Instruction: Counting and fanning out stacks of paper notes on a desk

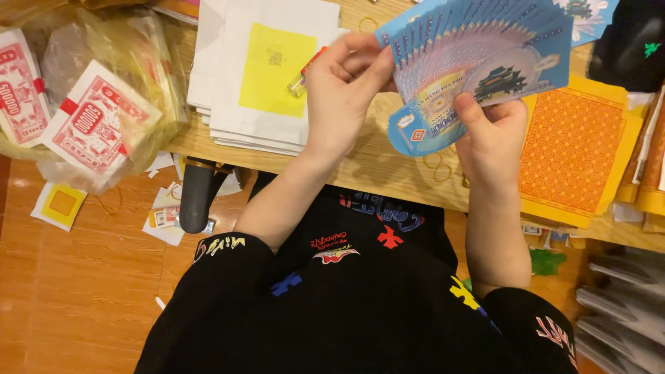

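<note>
A fan of blue printed paper notes (pixel 478 62) is spread out above a low wooden table (pixel 388 176). My right hand (pixel 493 135) grips the fan at its lower end, thumb pressed on the front note. My left hand (pixel 343 90) touches the fan's left edge with fingers and thumb. A small clear tube with an orange cap (pixel 303 75) shows behind my left hand; whether the hand holds it is unclear.
A stack of white sheets with a yellow square (pixel 267 69) lies left of my hands. Red-and-white note bundles in clear bags (pixel 93 111) sit far left. Orange patterned sheets (pixel 575 149) lie at right. Rubber bands (pixel 438 166) and paper scraps (pixel 62 204) lie about.
</note>
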